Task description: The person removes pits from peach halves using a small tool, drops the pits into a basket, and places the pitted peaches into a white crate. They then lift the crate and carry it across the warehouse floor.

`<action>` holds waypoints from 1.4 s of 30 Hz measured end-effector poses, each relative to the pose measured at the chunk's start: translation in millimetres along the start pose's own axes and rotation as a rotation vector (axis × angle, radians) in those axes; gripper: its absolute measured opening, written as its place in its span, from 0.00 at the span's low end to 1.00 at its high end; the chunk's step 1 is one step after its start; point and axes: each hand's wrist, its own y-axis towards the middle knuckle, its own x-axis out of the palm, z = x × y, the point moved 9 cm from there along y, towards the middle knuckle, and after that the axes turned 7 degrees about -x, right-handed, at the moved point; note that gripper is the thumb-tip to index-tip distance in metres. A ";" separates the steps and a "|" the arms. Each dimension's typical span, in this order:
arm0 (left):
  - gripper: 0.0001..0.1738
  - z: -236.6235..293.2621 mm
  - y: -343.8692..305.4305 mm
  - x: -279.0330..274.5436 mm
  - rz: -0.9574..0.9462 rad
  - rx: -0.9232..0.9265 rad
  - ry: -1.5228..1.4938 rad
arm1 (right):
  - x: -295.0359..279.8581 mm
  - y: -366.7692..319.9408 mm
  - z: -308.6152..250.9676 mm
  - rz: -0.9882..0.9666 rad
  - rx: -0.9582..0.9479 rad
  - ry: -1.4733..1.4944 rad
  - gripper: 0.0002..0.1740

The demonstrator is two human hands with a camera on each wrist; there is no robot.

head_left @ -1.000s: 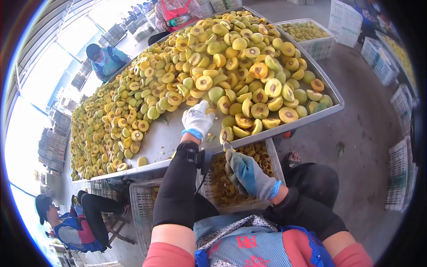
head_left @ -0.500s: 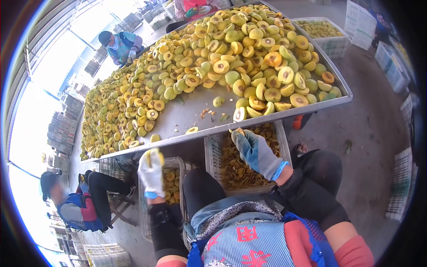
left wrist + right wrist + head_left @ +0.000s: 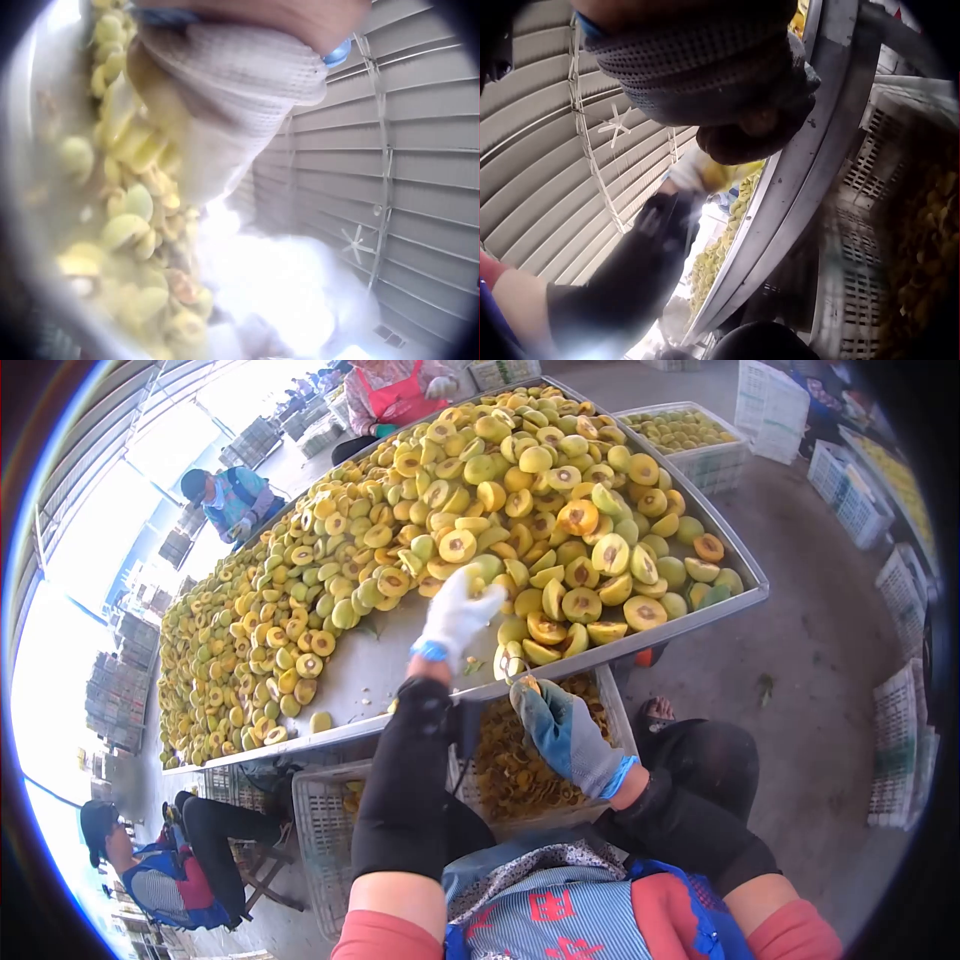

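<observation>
My left hand (image 3: 455, 618), in a white glove, reaches over the metal table (image 3: 372, 670) with thumb and fingers spread. Its fingertips are right at the edge of a heap of halved yellow-green stone fruit (image 3: 520, 470). The left wrist view shows the blurred left glove beside the heap, with a lone fruit (image 3: 76, 159) on the metal. My right hand (image 3: 570, 735), in a blue-and-grey glove, grips a small wooden-handled tool (image 3: 759, 121) just below the table's front rim. The glove hides most of this tool.
Below the table rim, a crate (image 3: 622, 720) holds brown-yellow fruit scraps. Another crate (image 3: 318, 830) stands to its left. A crate of fruit (image 3: 715, 465) stands past the table's right side. People sit at the far side and at the lower left (image 3: 165, 875).
My left hand drew back from the table to above the left crate, then returned to the heap's edge. The right hand stays near the rim, gripping its tool. The head view shifted and came back.
</observation>
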 end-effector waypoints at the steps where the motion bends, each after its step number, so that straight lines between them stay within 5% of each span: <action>1: 0.35 -23.5 34.7 22.4 0.170 0.140 0.197 | -4.4 1.5 0.4 0.017 -0.013 -0.056 0.16; 4: 0.33 -26.5 46.9 40.5 0.338 0.111 0.367 | -13.3 6.1 -2.4 0.054 -0.051 -0.156 0.15; 8: 0.23 -57.6 24.3 22.7 -0.068 -0.146 -0.810 | -13.4 8.3 -11.5 0.117 -0.077 -0.045 0.15; 13: 0.17 -31.6 -75.2 -2.5 -0.012 -0.080 -1.140 | 1.6 11.5 -11.6 0.042 -0.084 -0.286 0.20; 15: 0.16 -2.0 -113.9 -10.2 0.123 0.215 -0.678 | 11.3 8.0 -15.6 0.011 -0.082 -0.324 0.23; 18: 0.18 -13.0 -134.8 2.2 -0.031 0.045 -1.196 | 20.3 1.4 -18.6 -0.049 -0.078 -0.296 0.26; 20: 0.20 -20.3 -145.5 3.1 0.062 -0.148 -1.249 | 25.2 -0.8 -8.5 -0.065 -0.130 -0.241 0.25; 23: 0.22 -4.9 -159.0 -0.3 0.257 -0.057 -1.238 | 29.2 -6.1 1.1 -0.096 -0.078 -0.205 0.26; 26: 0.18 6.0 -163.6 3.3 0.166 0.016 -1.260 | 38.4 -12.6 4.2 -0.094 0.051 -0.033 0.24; 29: 0.18 4.1 -159.3 -3.7 0.254 0.061 -0.908 | 38.6 -17.0 25.7 -0.245 -0.226 0.037 0.15; 31: 0.20 20.3 -170.1 -21.3 0.434 0.243 -0.513 | 42.7 -24.3 68.5 -0.164 0.296 0.680 0.22; 34: 0.18 -7.1 -167.1 -15.7 0.339 0.040 -1.016 | 35.5 -20.7 79.6 -0.433 0.078 0.225 0.25; 35: 0.16 -31.1 -160.4 -7.8 0.372 -0.024 -1.171 | 32.0 -13.1 65.0 -0.354 -0.220 -0.211 0.16; 36: 0.20 -32.5 -161.0 -8.8 0.367 -0.041 -1.169 | 54.3 -17.4 8.1 -0.418 -0.416 -0.518 0.18; 42: 0.19 -22.8 -174.1 -17.0 0.361 0.004 -1.007 | 72.2 -32.3 13.2 -0.553 -0.126 -0.419 0.18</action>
